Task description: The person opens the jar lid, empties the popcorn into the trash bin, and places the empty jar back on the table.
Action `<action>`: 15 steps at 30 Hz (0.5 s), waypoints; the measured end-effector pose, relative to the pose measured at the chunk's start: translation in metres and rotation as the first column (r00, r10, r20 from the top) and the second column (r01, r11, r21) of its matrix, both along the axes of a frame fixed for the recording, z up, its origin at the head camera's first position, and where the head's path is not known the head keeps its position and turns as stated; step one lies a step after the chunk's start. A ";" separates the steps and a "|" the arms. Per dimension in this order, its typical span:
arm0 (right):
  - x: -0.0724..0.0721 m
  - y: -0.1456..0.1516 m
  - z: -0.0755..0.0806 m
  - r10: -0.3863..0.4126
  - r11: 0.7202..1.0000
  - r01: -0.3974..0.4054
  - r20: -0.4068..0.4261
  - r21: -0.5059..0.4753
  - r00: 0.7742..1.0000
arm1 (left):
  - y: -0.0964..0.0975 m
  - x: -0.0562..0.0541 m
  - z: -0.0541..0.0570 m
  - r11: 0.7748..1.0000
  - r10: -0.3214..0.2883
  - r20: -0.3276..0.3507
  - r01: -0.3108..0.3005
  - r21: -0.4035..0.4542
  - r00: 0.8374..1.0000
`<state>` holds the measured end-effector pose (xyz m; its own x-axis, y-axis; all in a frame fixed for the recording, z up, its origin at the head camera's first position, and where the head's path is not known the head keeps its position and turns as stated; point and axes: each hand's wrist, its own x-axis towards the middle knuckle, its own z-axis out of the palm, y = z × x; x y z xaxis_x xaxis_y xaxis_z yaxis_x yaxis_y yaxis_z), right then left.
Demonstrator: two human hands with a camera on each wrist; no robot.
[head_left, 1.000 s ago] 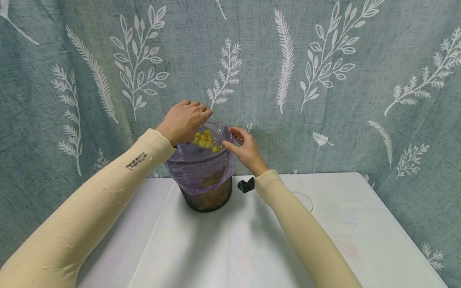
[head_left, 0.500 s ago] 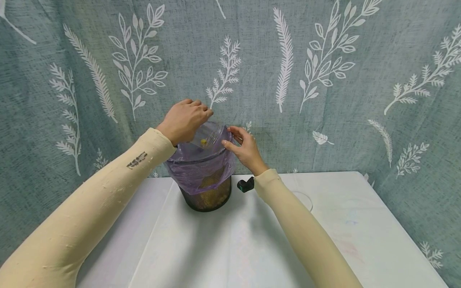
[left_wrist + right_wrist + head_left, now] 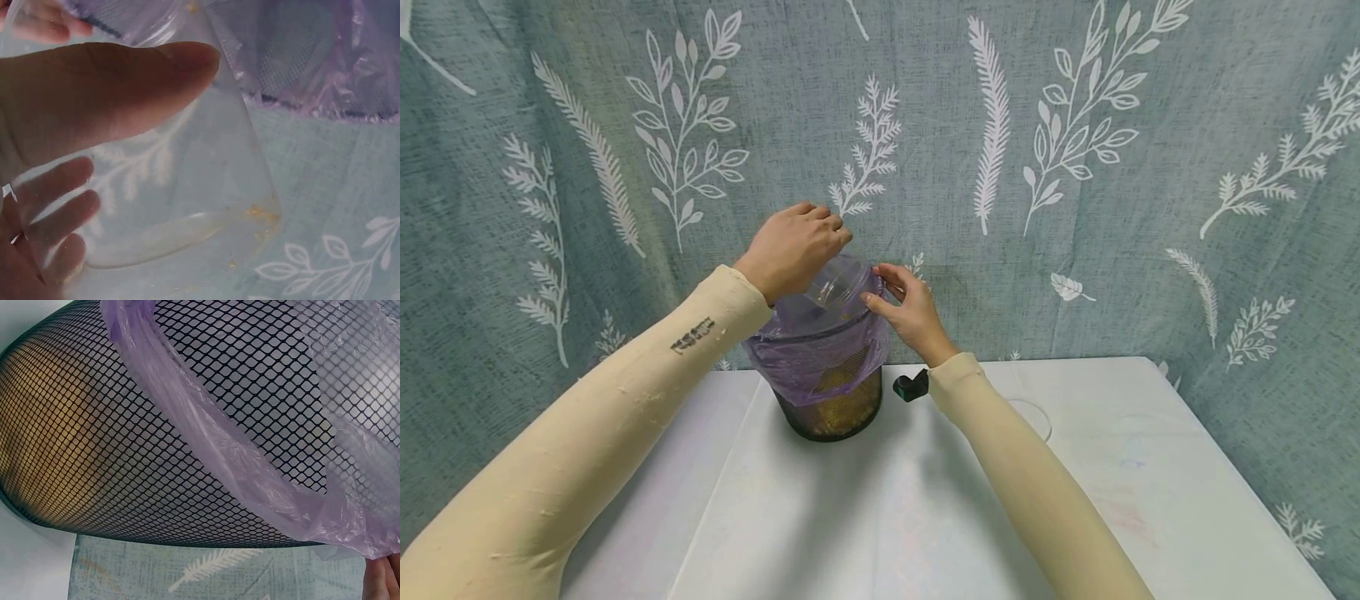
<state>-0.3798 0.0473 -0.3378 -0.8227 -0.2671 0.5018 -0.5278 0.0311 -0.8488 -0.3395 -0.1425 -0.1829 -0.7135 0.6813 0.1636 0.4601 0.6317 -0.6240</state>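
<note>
My left hand [image 3: 797, 248] grips a clear plastic jar [image 3: 838, 282], tipped with its mouth towards the right over a black mesh waste bin [image 3: 842, 417]. In the left wrist view, the thumb lies across the jar wall, and yellow crumbs [image 3: 262, 215] cling near the jar's base. A purple bin bag [image 3: 790, 367] lines the bin and folds over its rim. On the rim's right side, my right hand [image 3: 913, 312] holds the bag's edge between thumb and fingers. Through the mesh in the right wrist view, a yellowish mass [image 3: 56, 431] shows at the bin's bottom.
The bin stands on a white-covered table [image 3: 820, 533] near its back edge. A small black object [image 3: 912, 385] lies right of it, and a thin clear ring [image 3: 1037, 417] lies beyond the right forearm. A leaf-patterned curtain [image 3: 940, 167] hangs behind.
The yellow pieces have slid out of the jar, which now looks nearly bare inside. The bin's bottom shows more yellow. My left hand has shifted slightly up and right; the right stays put.
</note>
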 end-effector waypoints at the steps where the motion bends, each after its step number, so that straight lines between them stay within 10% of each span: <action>1: 0.000 0.000 0.000 0.001 1.000 -0.001 0.001 0.000 1.000 | 0.000 0.001 0.000 1.000 0.003 -0.002 -0.003 -0.001 1.000; 15: 0.001 0.000 -0.001 -0.005 1.000 0.004 0.006 0.007 1.000 | -0.011 0.002 -0.002 0.983 0.092 0.089 -0.105 0.154 0.992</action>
